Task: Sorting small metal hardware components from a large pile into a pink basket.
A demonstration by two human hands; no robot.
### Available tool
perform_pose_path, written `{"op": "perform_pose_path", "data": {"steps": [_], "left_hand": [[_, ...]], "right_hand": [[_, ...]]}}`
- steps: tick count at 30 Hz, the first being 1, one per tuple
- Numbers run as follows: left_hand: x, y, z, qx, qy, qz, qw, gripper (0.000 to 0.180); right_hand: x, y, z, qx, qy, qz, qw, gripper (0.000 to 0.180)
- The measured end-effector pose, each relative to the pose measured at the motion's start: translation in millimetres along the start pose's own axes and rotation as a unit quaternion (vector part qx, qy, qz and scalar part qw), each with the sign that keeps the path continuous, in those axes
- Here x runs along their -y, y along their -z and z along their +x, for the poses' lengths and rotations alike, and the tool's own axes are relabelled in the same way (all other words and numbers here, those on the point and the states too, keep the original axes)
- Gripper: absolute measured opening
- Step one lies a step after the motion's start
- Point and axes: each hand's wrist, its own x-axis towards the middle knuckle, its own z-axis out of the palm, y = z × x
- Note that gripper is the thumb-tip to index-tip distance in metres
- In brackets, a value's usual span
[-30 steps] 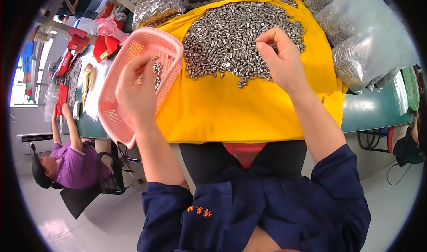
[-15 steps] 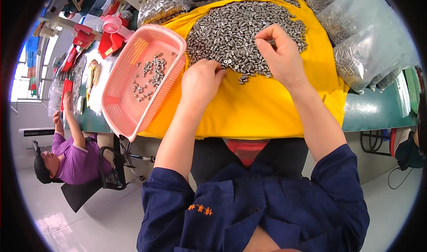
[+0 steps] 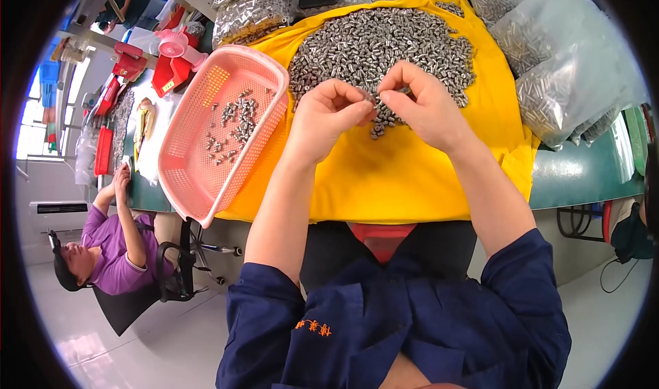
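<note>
A big heap of small silver metal parts [image 3: 384,42] lies on a yellow cloth [image 3: 412,176] spread over the table. My left hand [image 3: 326,114] and my right hand [image 3: 419,100] meet at the heap's near edge, fingertips almost touching. Each pinches small metal parts between thumb and fingers. To the left a pink plastic basket [image 3: 195,183] rests tilted on the cloth's edge, with several of the same parts scattered inside it.
Clear plastic bags of metal parts [image 3: 563,66] lie at the right, more bags [image 3: 250,8] at the back. Red tools [image 3: 127,63] and clutter fill the green table's left side. A person in a purple shirt [image 3: 110,245] sits at the lower left.
My left hand has come away from the pink basket and moved right to the heap, meeting my right hand. The basket now lies uncovered with parts in it.
</note>
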Motion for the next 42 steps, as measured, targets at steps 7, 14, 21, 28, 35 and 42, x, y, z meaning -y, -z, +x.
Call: {"op": "perform_pose_path", "data": {"steps": [7, 14, 21, 28, 35, 42], "left_hand": [[11, 2, 3, -0.010, -0.038, -0.008, 0.999, 0.015], [13, 3, 2, -0.012, -0.034, 0.002, 0.999, 0.016], [13, 0, 3, -0.035, -0.068, 0.109, 0.991, 0.013], [10, -14, 1, -0.059, -0.136, 0.347, 0.926, 0.013], [8, -12, 1, -0.069, -0.185, 0.391, 0.899, 0.015], [8, 4, 0, -0.066, -0.100, 0.184, 0.976, 0.016]], "right_hand": [[5, -1, 0, 0.019, 0.001, -0.046, 0.999, 0.007], [2, -3, 0, 0.013, 0.010, -0.098, 0.995, 0.008], [6, -8, -3, -0.003, 0.126, -0.293, 0.948, 0.006], [-4, -10, -2, -0.015, 0.141, -0.350, 0.926, 0.005], [-2, -9, -3, -0.031, 0.090, -0.309, 0.946, 0.006], [3, -4, -1, -0.053, 0.058, -0.220, 0.972, 0.007]]}}
